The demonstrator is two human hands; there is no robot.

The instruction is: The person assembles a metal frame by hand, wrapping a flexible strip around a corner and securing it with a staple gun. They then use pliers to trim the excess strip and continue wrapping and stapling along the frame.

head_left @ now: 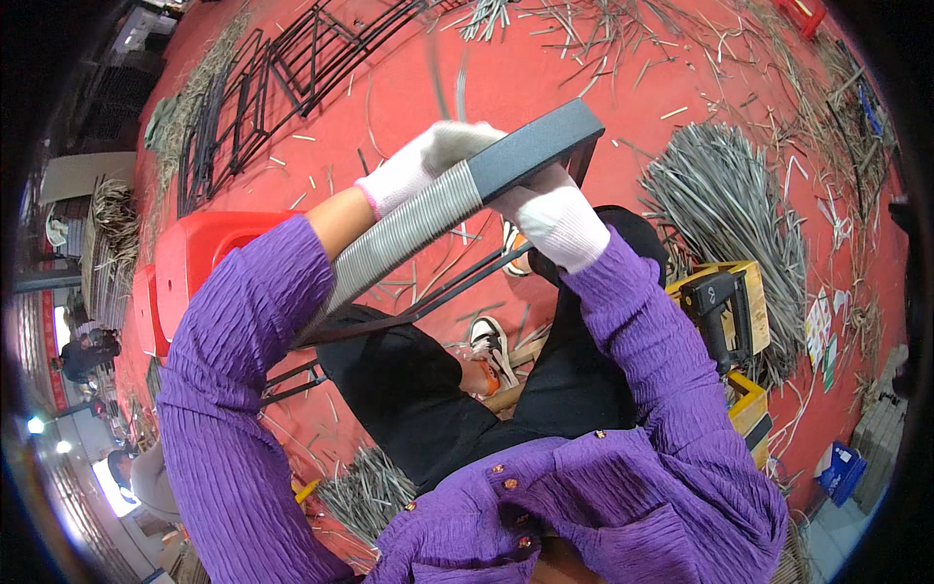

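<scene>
A dark metal frame [540, 146] lies slanting across my lap, its long bar wrapped tightly in flat grey strip [409, 229] over the near part. The far end of the bar is bare. My left hand [433, 161], in a white glove, is closed at the bar's far side by the edge of the wrapping; a blurred loose grey strand rises beside its fingers. Under the bare end, my right hand [556, 214], also gloved, is closed against the frame. The bar hides most of its fingers. Thin dark rods of the frame run below, between my knees.
A large bundle of grey strips [725, 214] spreads on the red floor at right, beside a black power tool [715, 311] on a yellow stool [759, 297]. A red plastic chair [199, 258] stands left. Black metal frames [292, 73] lie beyond, and strip scraps litter the floor.
</scene>
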